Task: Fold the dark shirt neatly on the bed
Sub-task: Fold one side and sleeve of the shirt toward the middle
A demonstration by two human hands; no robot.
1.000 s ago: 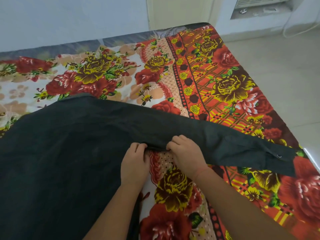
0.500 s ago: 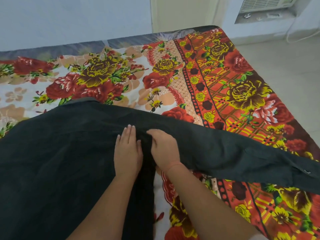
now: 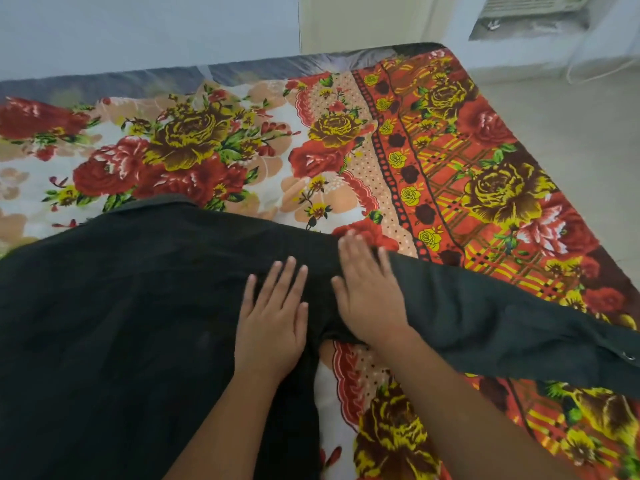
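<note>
Two flat hands press a dark shirt (image 3: 121, 323) down on the bed (image 3: 408, 51).

The left hand (image 3: 270, 327) and right hand (image 3: 370, 299) lie palm-down side by side on the cloth, fingers straight and spread, gripping nothing. The floral bedsheet (image 3: 242, 150) shows beyond the fingertips and again just under the right wrist. The tiled floor (image 3: 571, 133), a white cable (image 3: 588, 69) and a vent unit (image 3: 533, 8) sit far beyond and to the right of the right hand. The shirt's body spreads out left of the left hand, with its collar (image 3: 152, 202) beyond and to the left. Its sleeve (image 3: 502, 323) runs from under the right hand away to the right, slanting nearer, and ends at a cuff stud (image 3: 628, 356).
</note>
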